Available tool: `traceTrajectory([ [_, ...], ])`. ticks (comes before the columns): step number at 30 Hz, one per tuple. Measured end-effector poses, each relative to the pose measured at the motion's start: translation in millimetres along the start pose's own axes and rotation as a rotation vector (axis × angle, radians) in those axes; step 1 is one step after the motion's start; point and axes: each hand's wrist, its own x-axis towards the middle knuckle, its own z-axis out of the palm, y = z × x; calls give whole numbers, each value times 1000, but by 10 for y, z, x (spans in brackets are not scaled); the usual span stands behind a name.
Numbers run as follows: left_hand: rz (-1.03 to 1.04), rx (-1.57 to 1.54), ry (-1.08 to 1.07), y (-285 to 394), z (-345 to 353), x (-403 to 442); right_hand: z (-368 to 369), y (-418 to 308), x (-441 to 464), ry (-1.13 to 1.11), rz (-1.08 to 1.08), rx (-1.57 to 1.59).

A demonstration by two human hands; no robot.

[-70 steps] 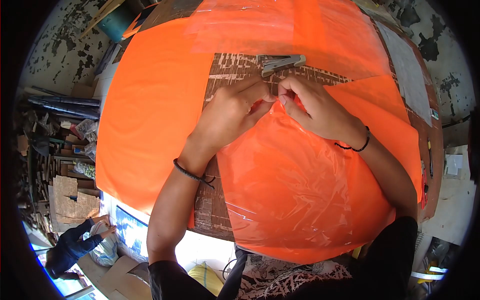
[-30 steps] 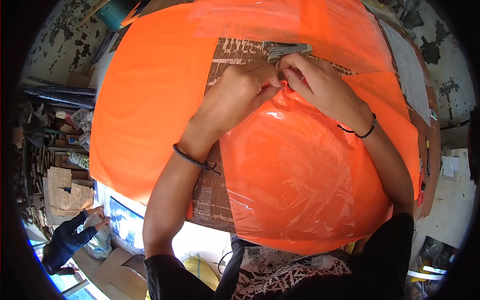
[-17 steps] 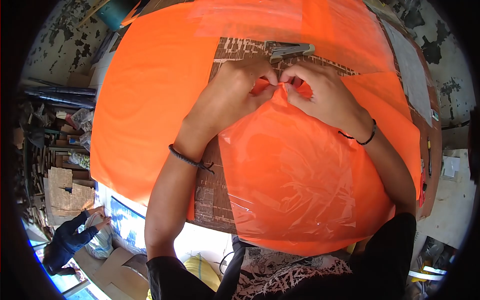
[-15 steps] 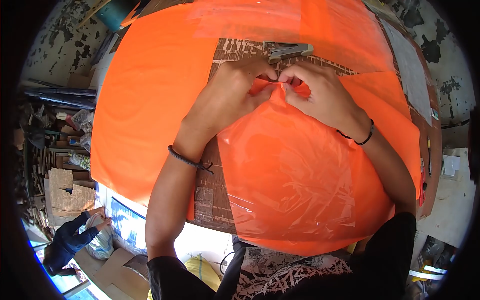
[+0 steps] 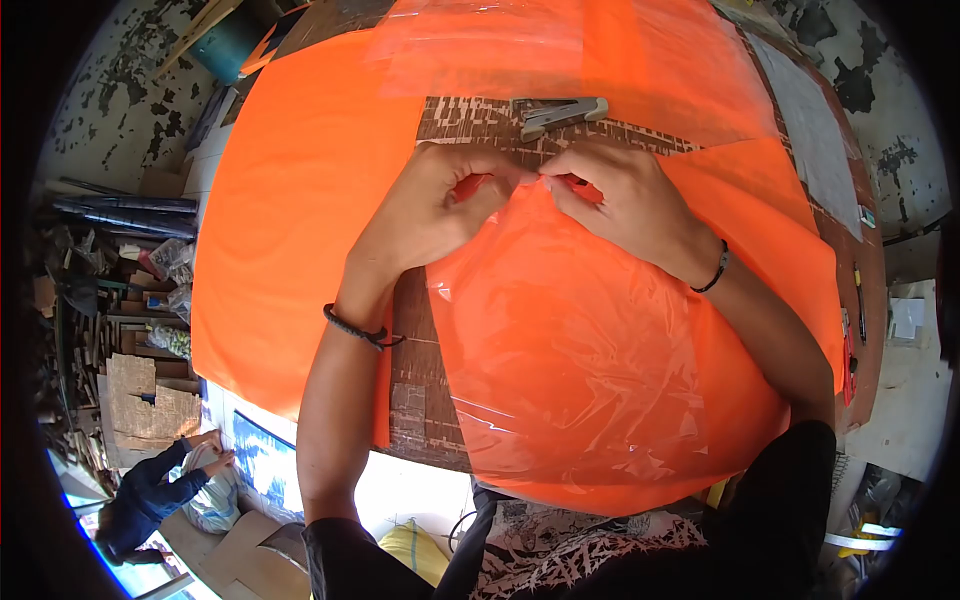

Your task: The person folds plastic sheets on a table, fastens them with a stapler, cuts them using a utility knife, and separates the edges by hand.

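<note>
Both my hands meet at the top edge of an orange fabric piece with clear plastic film (image 5: 580, 330) over it. My left hand (image 5: 440, 200) pinches that edge between thumb and fingers. Close against it, my right hand (image 5: 620, 200) also pinches the same edge. The fabric is gathered where the fingertips meet and drapes toward my body over the table's front edge. Just beyond my fingers lies a stapler (image 5: 562, 117), touched by neither hand.
A large orange fabric sheet (image 5: 290, 220) covers the table's left side. More orange fabric under plastic (image 5: 660, 60) lies at the back. Pens and a red-handled tool (image 5: 850, 370) rest along the right edge. At lower left, another person (image 5: 150, 500) handles a white sack.
My hands have come closer together along the fabric edge, the left fingers now pinched flat at the fold. The view has shifted slightly, and the stapler appears a little lower and farther left.
</note>
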Motion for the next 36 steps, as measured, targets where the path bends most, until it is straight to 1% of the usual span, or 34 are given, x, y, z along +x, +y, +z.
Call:
traceTrajectory([
  [1,-82,-162,-43,-41,-12,3,5,0,-5,19,-9,20],
  [2,-83,-161,-43,-67,-21,0,16,9,-12,19,-9,21],
  [4,-103,-370,-83,-51,-52,2,47,31,-17,86,-137,-14],
  [5,-105,-367,-83,-19,-61,5,44,31,-22,89,-138,-12],
  [7,-172,-381,-178,61,-92,16,33,26,-16,126,-243,-97],
  [11,-157,-370,-171,102,-71,5,50,20,-19,149,-252,-110],
  [14,-189,-353,-152,125,-57,-10,54,23,-14,168,-244,-90],
  [16,-66,-268,-99,74,-69,-1,62,38,-10,166,-248,-64],
  [17,-67,-268,-100,81,-71,-7,63,40,-11,167,-248,-63],
  [19,-261,-328,-155,160,-74,-15,60,38,-14,131,-232,-62],
  [20,-260,-327,-157,159,-49,-17,65,44,-16,133,-231,-62],
  [22,-247,-298,-56,138,8,-19,80,63,-25,137,-252,-61],
  [26,-236,-242,-27,183,14,-23,75,47,-34,148,-263,-91],
  [28,-169,-160,-1,174,20,-25,80,61,-35,138,-272,-98],
  [32,-127,-102,9,233,16,-27,81,56,-31,136,-288,-112],
  [34,-14,131,40,276,20,-31,81,48,-28,136,-303,-141],
  [35,-18,126,39,301,34,-44,88,46,-34,132,-300,-139],
  [36,-11,188,52,337,45,-49,85,48,-30,130,-308,-146],
])
